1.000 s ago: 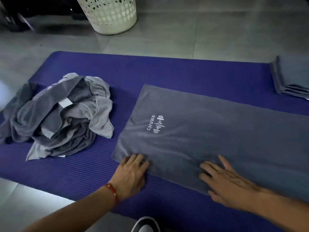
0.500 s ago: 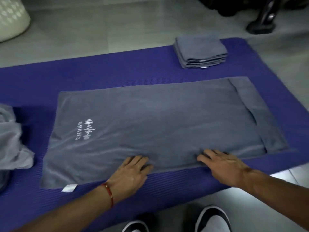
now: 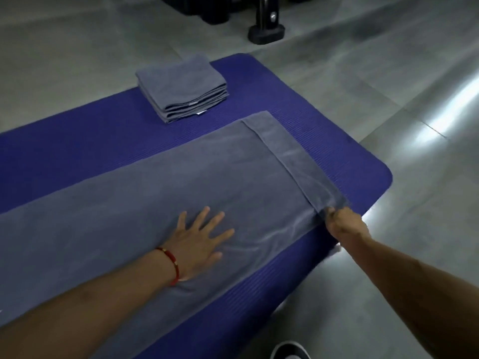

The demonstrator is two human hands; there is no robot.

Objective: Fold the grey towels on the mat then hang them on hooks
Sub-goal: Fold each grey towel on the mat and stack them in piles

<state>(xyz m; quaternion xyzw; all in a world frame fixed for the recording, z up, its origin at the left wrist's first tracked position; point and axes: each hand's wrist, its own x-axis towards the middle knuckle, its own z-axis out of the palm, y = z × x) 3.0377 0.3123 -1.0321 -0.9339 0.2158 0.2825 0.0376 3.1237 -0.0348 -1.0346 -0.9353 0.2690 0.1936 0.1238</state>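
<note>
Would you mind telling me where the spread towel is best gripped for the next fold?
Probably at the spread towel's right end, from the right: its turned-back strip gives a doubled edge, whose near corner the right hand already pinches.

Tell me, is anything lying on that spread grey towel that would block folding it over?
Nothing visible does. Only the left hand presses flat on the spread towel, and the right hand pinches its near right corner. The folded stack sits apart on the mat.
</note>
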